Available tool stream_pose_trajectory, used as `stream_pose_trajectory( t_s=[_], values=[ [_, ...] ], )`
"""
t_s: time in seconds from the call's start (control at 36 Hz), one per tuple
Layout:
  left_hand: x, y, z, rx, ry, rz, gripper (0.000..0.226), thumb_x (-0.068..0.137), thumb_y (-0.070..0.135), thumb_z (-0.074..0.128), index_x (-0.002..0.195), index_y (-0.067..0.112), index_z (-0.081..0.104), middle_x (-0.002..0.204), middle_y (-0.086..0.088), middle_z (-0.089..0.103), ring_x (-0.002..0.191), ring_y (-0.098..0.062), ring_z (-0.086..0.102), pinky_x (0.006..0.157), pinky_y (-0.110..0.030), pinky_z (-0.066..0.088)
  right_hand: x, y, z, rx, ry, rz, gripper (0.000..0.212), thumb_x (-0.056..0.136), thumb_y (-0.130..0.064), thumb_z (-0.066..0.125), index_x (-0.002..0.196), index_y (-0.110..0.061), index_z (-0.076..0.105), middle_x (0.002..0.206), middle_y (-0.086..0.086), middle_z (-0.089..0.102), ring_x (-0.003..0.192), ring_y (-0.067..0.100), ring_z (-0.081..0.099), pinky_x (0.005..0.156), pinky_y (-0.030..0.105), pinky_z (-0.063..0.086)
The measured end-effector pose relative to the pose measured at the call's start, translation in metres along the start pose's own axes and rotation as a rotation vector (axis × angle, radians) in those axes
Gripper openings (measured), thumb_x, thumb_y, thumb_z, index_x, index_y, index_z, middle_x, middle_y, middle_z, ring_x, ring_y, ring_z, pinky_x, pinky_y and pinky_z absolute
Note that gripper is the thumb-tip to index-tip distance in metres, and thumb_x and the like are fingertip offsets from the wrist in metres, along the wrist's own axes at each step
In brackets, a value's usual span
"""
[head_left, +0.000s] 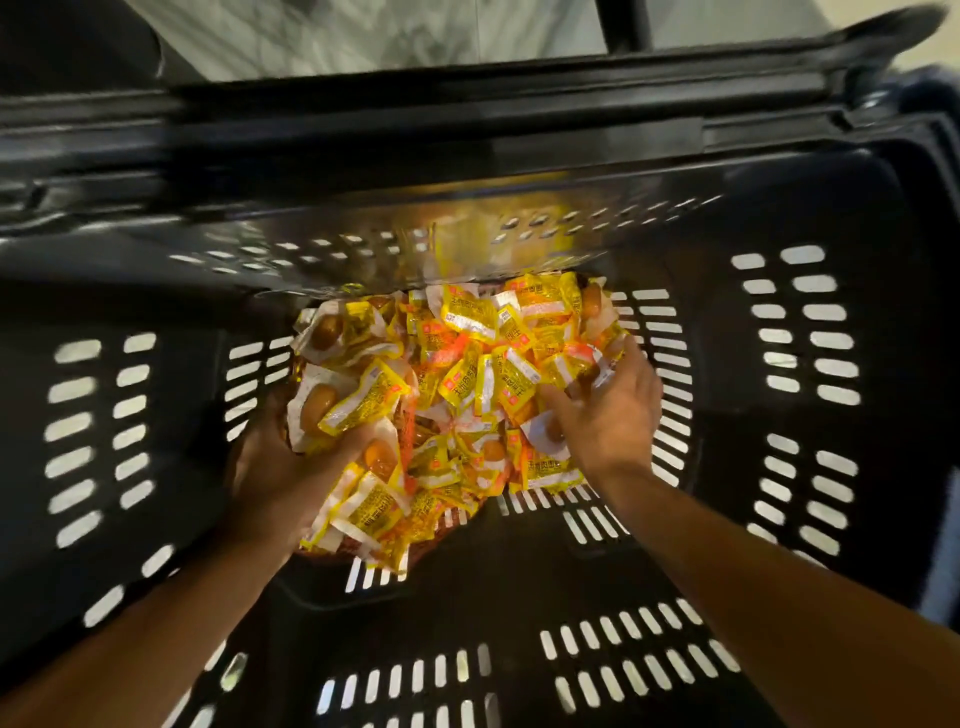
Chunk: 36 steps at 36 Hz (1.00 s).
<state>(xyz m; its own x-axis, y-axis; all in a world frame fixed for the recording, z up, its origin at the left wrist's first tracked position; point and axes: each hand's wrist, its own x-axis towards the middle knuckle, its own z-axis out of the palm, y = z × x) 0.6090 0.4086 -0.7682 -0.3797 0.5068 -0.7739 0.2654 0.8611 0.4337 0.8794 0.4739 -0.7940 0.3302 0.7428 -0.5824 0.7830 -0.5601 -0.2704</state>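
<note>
the heap of yellow snack packets (457, 384) lies at the bottom of a black slotted crate (800, 332), pushed up against its far wall. the left grip (291, 467) clasps the heap's near left edge, thumb laid over the packets. the right grip (608, 410) digs into the heap's right side, fingers curled round a few packets.

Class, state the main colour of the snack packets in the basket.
The snack packets are mainly yellow, with white and orange; head view.
</note>
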Motion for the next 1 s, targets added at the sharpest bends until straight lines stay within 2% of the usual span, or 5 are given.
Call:
stream_pose_trajectory(
  t_s=[0.31, 0.47, 0.64, 0.75, 1.0],
  values=[
    [0.003, -0.004, 0.006, -0.089, -0.02, 0.058, 0.106, 0.039, 0.073, 0.084, 0.132, 0.032, 0.053, 0.122, 0.003, 0.069, 0.113, -0.025, 0.066, 0.096, -0.057, 0.052, 0.003, 0.002, 0.013, 0.102, -0.159, 0.066, 0.067, 0.079, -0.046, 0.082, 0.13, -0.011, 0.057, 0.126, 0.011, 0.064, 0.122, 0.03, 0.059, 0.103, 0.047, 0.049],
    [0.012, -0.008, 0.012, -0.161, -0.076, 0.072, 0.1, 0.039, 0.059, 0.093, 0.128, 0.036, 0.053, 0.119, 0.005, 0.071, 0.111, -0.022, 0.068, 0.095, -0.057, 0.052, 0.005, 0.008, 0.009, -0.004, -0.152, 0.111, 0.077, 0.078, -0.055, 0.08, 0.133, -0.009, 0.054, 0.141, 0.006, 0.041, 0.135, 0.024, 0.035, 0.107, 0.043, 0.042],
    [0.012, -0.013, 0.016, -0.107, -0.021, 0.113, 0.081, 0.055, 0.055, 0.092, 0.126, 0.036, 0.058, 0.112, 0.012, 0.072, 0.104, -0.009, 0.067, 0.091, -0.04, 0.054, -0.005, 0.008, 0.012, 0.296, -0.06, 0.075, 0.035, 0.099, -0.044, 0.061, 0.112, -0.012, 0.055, 0.072, -0.011, 0.07, 0.064, -0.009, 0.066, 0.052, 0.006, 0.044],
    [0.004, -0.011, 0.012, -0.089, 0.056, 0.168, 0.06, 0.078, 0.055, 0.071, 0.128, 0.023, 0.061, 0.115, 0.002, 0.071, 0.106, -0.018, 0.066, 0.092, -0.037, 0.051, -0.024, 0.015, 0.004, 0.268, -0.007, 0.033, 0.035, 0.107, -0.043, 0.042, 0.117, -0.013, 0.058, 0.088, -0.005, 0.069, 0.076, 0.006, 0.07, 0.077, 0.032, 0.06],
    [-0.025, -0.017, -0.004, 0.002, 0.067, 0.265, 0.047, 0.093, 0.057, 0.056, 0.127, 0.026, 0.061, 0.106, 0.011, 0.071, 0.099, -0.009, 0.067, 0.08, -0.027, 0.05, -0.08, 0.01, -0.054, 0.237, 0.075, -0.082, 0.043, 0.108, -0.047, 0.036, 0.112, -0.02, 0.07, 0.096, -0.005, 0.074, 0.088, -0.006, 0.066, 0.088, 0.013, 0.05]
  ],
)
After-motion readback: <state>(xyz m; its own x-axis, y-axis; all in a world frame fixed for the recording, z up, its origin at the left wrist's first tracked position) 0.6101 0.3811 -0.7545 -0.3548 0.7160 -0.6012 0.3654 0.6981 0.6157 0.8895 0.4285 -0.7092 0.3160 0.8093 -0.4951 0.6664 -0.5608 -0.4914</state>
